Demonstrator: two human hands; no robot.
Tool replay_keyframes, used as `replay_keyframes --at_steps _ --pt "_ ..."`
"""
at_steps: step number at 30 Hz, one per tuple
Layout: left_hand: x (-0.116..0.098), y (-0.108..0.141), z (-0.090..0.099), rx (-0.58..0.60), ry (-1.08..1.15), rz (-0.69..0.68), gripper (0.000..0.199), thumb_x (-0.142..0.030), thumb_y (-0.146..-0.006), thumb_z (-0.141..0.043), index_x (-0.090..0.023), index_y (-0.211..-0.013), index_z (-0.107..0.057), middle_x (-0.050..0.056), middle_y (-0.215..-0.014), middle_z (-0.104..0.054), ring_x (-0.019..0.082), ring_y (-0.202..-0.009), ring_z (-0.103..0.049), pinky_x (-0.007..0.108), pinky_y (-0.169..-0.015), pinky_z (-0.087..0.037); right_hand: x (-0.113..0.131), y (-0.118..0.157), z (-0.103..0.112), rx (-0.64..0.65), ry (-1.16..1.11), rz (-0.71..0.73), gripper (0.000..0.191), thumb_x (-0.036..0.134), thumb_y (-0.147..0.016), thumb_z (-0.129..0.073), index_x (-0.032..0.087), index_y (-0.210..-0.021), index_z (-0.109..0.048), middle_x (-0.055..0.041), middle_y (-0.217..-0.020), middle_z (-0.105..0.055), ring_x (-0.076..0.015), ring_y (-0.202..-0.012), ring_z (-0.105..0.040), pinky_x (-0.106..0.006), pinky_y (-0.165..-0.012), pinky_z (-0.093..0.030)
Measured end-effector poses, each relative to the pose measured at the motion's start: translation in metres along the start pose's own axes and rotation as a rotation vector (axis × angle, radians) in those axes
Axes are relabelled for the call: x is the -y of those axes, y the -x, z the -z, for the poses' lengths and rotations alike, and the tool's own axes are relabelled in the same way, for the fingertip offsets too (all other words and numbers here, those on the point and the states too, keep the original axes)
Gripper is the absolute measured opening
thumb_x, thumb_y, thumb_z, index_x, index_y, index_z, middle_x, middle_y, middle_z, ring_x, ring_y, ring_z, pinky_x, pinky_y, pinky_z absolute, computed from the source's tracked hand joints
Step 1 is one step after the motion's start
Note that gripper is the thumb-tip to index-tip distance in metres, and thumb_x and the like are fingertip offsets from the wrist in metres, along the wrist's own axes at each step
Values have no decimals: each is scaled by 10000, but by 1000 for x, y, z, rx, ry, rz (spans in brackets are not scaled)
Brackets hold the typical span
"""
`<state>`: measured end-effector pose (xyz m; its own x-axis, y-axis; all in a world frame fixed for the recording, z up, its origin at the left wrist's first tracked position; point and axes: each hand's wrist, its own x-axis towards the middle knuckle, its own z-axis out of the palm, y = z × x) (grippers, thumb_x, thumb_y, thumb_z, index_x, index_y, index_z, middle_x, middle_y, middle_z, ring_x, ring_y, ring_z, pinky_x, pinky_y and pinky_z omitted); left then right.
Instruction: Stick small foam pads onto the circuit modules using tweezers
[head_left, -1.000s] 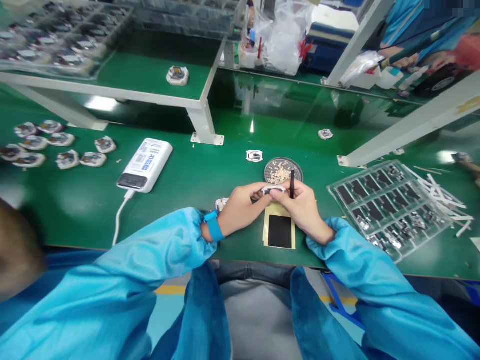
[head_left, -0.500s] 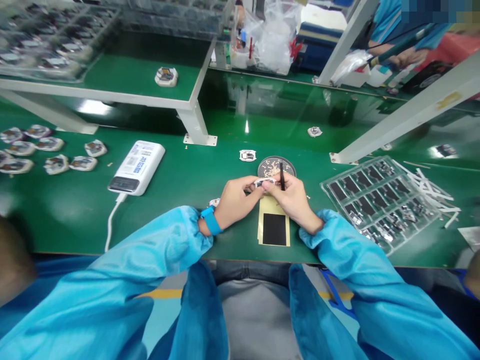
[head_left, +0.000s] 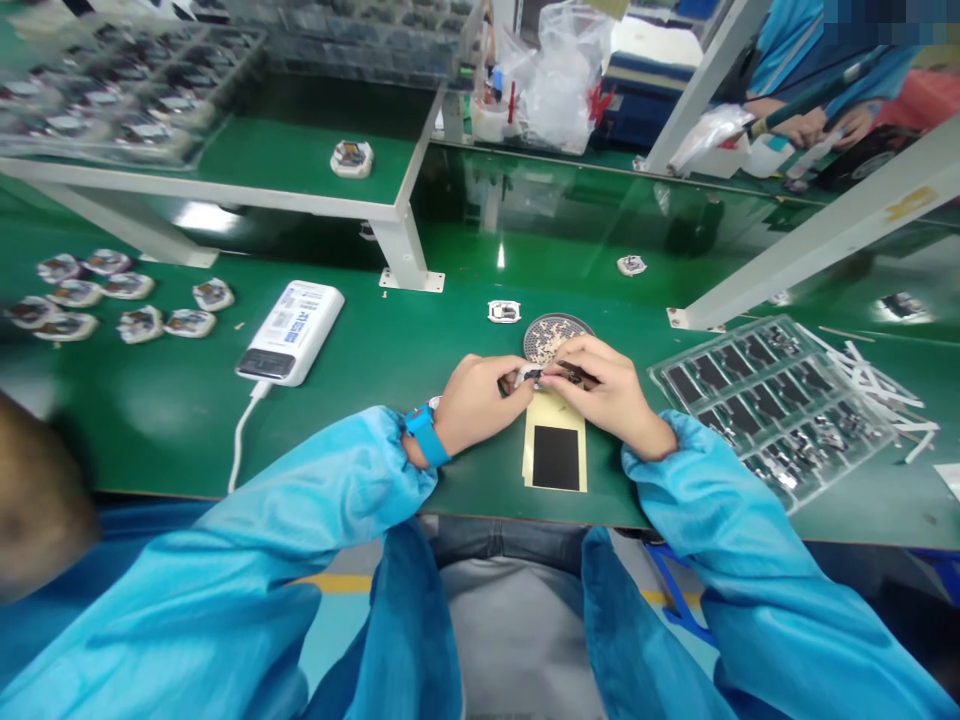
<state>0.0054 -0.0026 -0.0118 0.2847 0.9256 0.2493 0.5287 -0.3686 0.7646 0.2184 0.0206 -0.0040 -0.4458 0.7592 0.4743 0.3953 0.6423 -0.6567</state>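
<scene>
My left hand (head_left: 472,402) pinches a small white electronic part (head_left: 529,375) between thumb and fingers, above a tan sheet with a black rectangular pad (head_left: 556,458). My right hand (head_left: 609,392) is closed on a thin dark tool (head_left: 577,374), which now lies almost flat and touches the white part's right side. The fingers hide much of the part and the tool's tip. A round mesh dish (head_left: 555,335) holding small pale pieces sits just beyond my hands.
A white power bank (head_left: 291,333) with a cable stands left, beyond several round modules (head_left: 127,308). A clear tray of dark parts (head_left: 772,400) and white strips lies right. Steel shelf legs rise behind. A co-worker's hands (head_left: 806,125) show top right.
The dark tool has tipped from nearly upright to nearly flat, and my right hand has rolled with it. The view has shifted slightly.
</scene>
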Motion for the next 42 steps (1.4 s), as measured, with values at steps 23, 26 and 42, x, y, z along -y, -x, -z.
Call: replay_keyframes --at_steps 23,26,42 --pt "-8 -26 16 68 -288 -127 263 -316 -951 -536 -173 -742 -606 7 -710 -643 146 -674 -571 323 -705 -345 -6 4 10 20 51 22 85 224 -917 -704 218 -1000 -688 -71 -1036 -664 -199 -959 -653 -347 -823 -537" --pt "15 -75 32 18 -387 -36 254 -342 -947 -555 -163 -814 -676 84 -888 -686 199 -796 -612 320 -699 -384 -18 2 18 -9 160 -54 101 273 -948 -665 201 -1016 -681 -80 -1032 -674 -213 -964 -653 -363 -840 -528" --pt "77 -106 44 199 -427 -23 678 -582 -802 -758 -159 -1320 -651 142 -1289 -608 321 -1251 -540 455 -1088 -429 9 5 51 -349 22 -413 416 499 -1023 -508 218 -817 -735 -50 -685 -659 -164 -607 -627 -328 -586 -498"
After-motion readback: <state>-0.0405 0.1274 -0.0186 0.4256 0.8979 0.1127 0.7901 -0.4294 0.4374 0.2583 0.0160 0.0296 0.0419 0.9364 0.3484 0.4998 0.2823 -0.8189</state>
